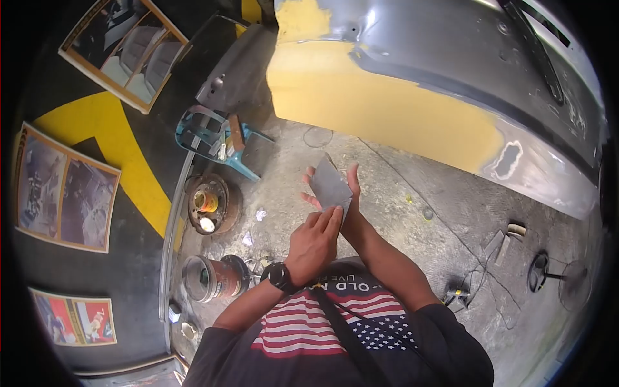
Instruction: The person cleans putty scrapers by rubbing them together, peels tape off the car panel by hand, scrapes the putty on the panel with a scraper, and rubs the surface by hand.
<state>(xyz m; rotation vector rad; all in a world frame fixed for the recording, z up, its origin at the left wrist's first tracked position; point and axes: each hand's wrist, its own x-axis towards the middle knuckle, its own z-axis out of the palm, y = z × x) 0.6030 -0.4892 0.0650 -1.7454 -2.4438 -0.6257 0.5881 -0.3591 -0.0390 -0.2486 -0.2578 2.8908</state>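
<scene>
A grey sheet (329, 182) sits mid-frame over the spread-open right hand (354, 198); the left hand (311, 244) lays its fingers on the lower edge, its grip unclear. Around: stained floor (390, 200); upper right, a yellow-patched panel (387, 97); left, a black wall (138, 258) with posters (95, 206).

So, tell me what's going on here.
A person has a grey sheet in their hands: the right hand supports it from beneath, and the fingers of the left hand rest on its near end. Ahead is a car panel with a broad yellow patch; neither hand touches the panel.
</scene>
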